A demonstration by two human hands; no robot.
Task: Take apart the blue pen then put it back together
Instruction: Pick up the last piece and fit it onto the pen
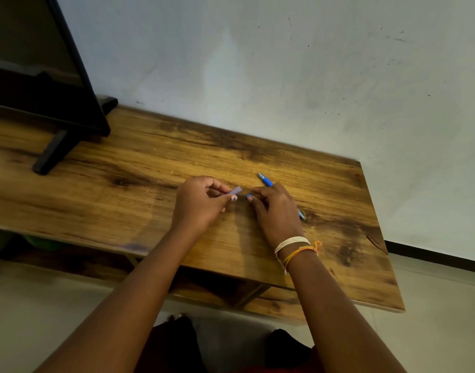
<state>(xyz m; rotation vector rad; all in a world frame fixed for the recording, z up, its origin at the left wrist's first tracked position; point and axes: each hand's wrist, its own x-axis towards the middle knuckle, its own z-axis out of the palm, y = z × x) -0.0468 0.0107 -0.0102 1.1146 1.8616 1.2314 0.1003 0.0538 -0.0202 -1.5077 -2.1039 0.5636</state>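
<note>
My left hand (201,203) pinches a small pale blue pen piece (236,190) between thumb and fingers, just above the wooden table (123,189). My right hand (275,208) is a short way to its right, fingers curled round a small blue piece (249,196) whose tip shows at the fingertips. A blue pen part (266,180) lies on the table behind my right hand, pointing up-left; another blue end (301,215) sticks out on the hand's right side. My right hand hides what joins them.
A black monitor (42,63) on a stand (53,152) occupies the table's far left. The white wall (284,63) runs along the back edge. The table's right edge (379,238) is close to my right hand. A lower shelf shows under the front edge.
</note>
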